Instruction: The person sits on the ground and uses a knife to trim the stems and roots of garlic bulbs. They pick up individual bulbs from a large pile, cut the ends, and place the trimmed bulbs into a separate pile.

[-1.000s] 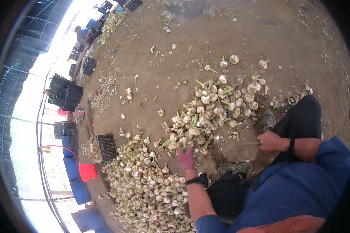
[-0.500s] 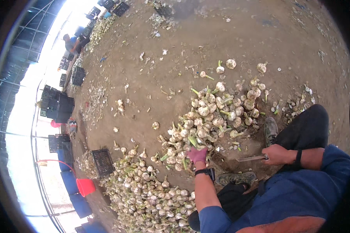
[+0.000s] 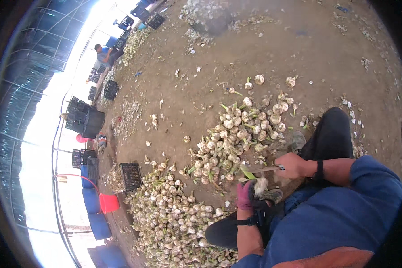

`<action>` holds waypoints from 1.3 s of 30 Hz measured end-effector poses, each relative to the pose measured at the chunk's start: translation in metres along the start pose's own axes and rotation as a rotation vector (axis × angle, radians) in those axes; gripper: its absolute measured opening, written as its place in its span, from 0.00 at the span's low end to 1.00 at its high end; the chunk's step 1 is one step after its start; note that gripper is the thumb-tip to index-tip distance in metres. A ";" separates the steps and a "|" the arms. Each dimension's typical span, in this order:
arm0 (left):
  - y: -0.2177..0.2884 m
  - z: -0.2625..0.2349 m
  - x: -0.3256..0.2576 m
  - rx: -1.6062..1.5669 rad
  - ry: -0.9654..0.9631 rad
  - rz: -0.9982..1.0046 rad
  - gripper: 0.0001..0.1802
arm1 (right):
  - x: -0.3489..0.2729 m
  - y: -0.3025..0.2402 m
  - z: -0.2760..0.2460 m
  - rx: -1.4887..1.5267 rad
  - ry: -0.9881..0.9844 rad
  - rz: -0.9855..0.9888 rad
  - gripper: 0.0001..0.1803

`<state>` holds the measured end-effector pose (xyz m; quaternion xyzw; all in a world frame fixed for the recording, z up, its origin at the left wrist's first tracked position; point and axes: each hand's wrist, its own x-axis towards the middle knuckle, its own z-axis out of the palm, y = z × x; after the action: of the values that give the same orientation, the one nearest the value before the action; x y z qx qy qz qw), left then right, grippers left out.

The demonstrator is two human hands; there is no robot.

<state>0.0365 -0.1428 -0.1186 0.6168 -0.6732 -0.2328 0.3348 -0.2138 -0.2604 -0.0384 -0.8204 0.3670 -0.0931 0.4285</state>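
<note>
My left hand [image 3: 245, 195], in a pink and dark glove, is closed around a garlic bulb [image 3: 260, 186] whose green stem [image 3: 247, 172] points up and away from me. In my right hand [image 3: 290, 165] is a knife [image 3: 265, 169], gripped by its handle. Its blade reaches left to the garlic stem and seems to touch it. Just beyond my hands lies a loose heap of garlic [image 3: 228, 138] with stems on. A larger pile of garlic bulbs [image 3: 174, 219] spreads to the left of my left forearm.
A black crate [image 3: 131, 176] stands beside the larger pile, near a red bucket [image 3: 108, 203] and blue containers [image 3: 96, 225]. Farther off are stacked dark crates [image 3: 85, 117] and a seated person [image 3: 105, 54]. Garlic skins and scraps litter the dirt floor [image 3: 174, 107].
My left hand has come back from the heap toward me with a garlic bulb in it. The knife has moved left to meet the stem. The view has shifted slightly.
</note>
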 end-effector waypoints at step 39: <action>0.112 -0.017 -0.003 -1.137 0.112 -0.506 0.35 | -0.009 -0.035 0.014 0.651 -0.040 0.125 0.35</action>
<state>-0.0265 -0.1230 -0.0263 0.4936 -0.2586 -0.5942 0.5800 -0.1953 -0.2329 -0.0180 -0.6178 0.3591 -0.1630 0.6803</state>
